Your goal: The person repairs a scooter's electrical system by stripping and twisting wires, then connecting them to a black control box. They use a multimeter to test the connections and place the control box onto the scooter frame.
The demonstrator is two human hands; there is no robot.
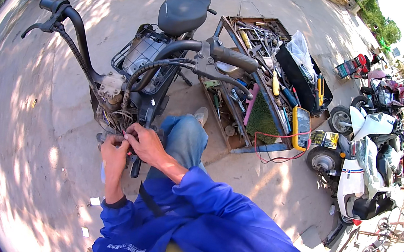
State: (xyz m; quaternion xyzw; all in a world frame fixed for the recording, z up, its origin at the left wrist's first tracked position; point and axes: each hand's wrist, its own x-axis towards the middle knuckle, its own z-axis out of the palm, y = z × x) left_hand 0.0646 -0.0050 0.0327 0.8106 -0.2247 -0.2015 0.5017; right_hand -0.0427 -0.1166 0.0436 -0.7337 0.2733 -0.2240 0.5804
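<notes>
- Head view: a bundle of thin, dark, tangled wires [120, 119] hangs below the grey metal handlebar clamp [113, 84] of a black two-wheeler, in front of the person.
- The bare left hand [114, 152], a dark cuff at its wrist, has thumb and fingers pinched together at the bundle's lower end.
- The bare right hand [146, 145], reaching out of a bright blue jacket sleeve [209, 190], meets it there, its fingertips also closed on the wires; which strands each hand grips is too small to tell.
- Behind the clamp are a black wire-frame basket [142, 57] and a padded black seat [182, 14].
- Right of the two-wheeler stands a metal-framed tool tray [273, 149], heaped with hand tools.
- On its near right corner sits a yellow-cased multimeter [301, 128], a thin red lead [279, 159] looping beside it.
- Farther right, a white scooter [355, 179] is parked.
</notes>
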